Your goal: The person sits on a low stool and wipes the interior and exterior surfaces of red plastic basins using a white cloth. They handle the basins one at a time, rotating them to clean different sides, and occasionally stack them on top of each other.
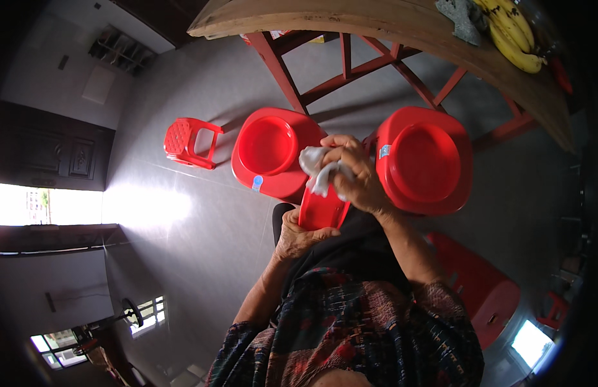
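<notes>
My left hand (297, 236) is closed on the near-left edge of a red plastic dish (319, 214), its thumb along the near rim. The dish is tilted above my lap, and its exact shape is partly covered. My right hand (354, 175) grips a crumpled white cloth (319, 162) over the far end of the dish. Whether the cloth presses on the surface is hard to tell. Beyond my hands, a round red plate (268, 145) rests on the left red stool (303, 129). Another round red plate (426, 161) lies on the right red stool (462, 147).
A small red stool (183, 138) stands on the grey floor (202, 232) at left. At the far side is a wooden table (350, 18) with red legs, bearing bananas (508, 35) and a grey cloth (461, 19). Red furniture (479, 290) sits beside me at right.
</notes>
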A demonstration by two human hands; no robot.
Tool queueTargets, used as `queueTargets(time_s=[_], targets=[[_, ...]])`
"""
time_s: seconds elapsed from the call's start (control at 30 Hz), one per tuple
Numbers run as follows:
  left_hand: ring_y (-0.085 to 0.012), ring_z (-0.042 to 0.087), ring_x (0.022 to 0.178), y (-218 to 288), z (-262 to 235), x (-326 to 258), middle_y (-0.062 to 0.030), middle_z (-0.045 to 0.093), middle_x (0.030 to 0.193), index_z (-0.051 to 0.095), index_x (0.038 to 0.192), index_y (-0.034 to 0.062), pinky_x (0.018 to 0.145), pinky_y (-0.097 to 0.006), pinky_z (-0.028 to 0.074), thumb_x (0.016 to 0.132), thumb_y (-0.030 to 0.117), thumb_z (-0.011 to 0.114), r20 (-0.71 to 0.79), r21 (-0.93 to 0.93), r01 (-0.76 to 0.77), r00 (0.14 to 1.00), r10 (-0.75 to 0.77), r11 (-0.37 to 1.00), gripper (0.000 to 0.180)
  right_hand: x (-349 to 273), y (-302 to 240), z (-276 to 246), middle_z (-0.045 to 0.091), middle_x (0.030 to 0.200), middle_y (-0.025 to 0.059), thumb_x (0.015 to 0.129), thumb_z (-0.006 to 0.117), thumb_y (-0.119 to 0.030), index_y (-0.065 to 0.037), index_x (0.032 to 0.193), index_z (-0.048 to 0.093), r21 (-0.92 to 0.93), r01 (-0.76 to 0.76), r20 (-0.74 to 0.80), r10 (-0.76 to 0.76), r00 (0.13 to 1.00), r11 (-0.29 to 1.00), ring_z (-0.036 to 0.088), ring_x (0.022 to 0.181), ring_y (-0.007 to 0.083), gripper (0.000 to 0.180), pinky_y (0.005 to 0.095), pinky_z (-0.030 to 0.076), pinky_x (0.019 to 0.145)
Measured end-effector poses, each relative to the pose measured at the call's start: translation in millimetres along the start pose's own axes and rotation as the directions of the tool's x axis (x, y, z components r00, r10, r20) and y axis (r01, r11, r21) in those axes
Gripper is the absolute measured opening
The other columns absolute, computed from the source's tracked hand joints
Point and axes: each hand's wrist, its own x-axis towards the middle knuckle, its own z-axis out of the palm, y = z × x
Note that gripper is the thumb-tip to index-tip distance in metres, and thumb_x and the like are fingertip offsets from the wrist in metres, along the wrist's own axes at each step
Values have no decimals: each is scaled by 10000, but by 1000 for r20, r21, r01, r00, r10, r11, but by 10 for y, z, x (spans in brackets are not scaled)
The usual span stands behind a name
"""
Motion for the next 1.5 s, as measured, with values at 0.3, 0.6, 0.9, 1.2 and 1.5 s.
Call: queueTargets(time_s=[0.3, 0.6, 0.9, 1.2, 1.5], targets=[[-44, 570, 769, 174, 62, -86, 13, 663, 839, 668, 901, 0, 720, -216, 480, 674, 39, 824, -23, -216, -44, 999, 40, 975, 277, -32, 338, -131, 617, 903, 129, 902, 528, -138, -4, 994, 607, 580, -528, 54, 618, 784, 620, 608, 865, 250, 181, 327, 467, 835], [-57, 590, 716, -5, 5, -26, 5, 673, 801, 666, 912, 1, 665, -228, 490, 716, 105, 808, -79, -135, 7, 997, -18, 991, 263, 3, -235, 202, 521, 1058, 184, 829, 609, -155, -18, 1110, 591, -333, 97, -24, -111, 994, 938, 521, 991, 325, 313, 388, 418, 899], [-194, 613, 973, 98, -17, -50, -92, 639, 1068, 551, 1162, -3, 861, -348, 510, 634, 74, 835, -170, -528, -173, 981, 97, 832, 605, -134, 205, -96, 578, 1089, 83, 953, 451, -290, -10, 1159, 547, 323, -529, -39, 570, 821, 784, 563, 874, 151, 361, 292, 440, 795], [-313, 500, 1170, -18, -52, 219, -154, 490, 1276, 368, 1332, 25, 996, -484, 425, 738, 280, 740, -299, -803, -197, 950, -94, 562, 746, -737, 124, 442, 348, 1339, 159, 947, 411, -88, 1, 1406, 270, 22, -280, -307, 273, 912, 960, 484, 1117, 239, 488, 312, 405, 937], [-291, 535, 1129, 4, 40, 189, -151, 532, 1233, 400, 1308, 4, 962, -443, 457, 752, 188, 733, -275, -723, -206, 962, 0, 660, 674, -438, 26, 218, 430, 1278, 197, 789, 481, 100, -22, 1280, 475, -370, 4, -129, -56, 990, 929, 424, 1180, 339, 506, 414, 355, 990]])
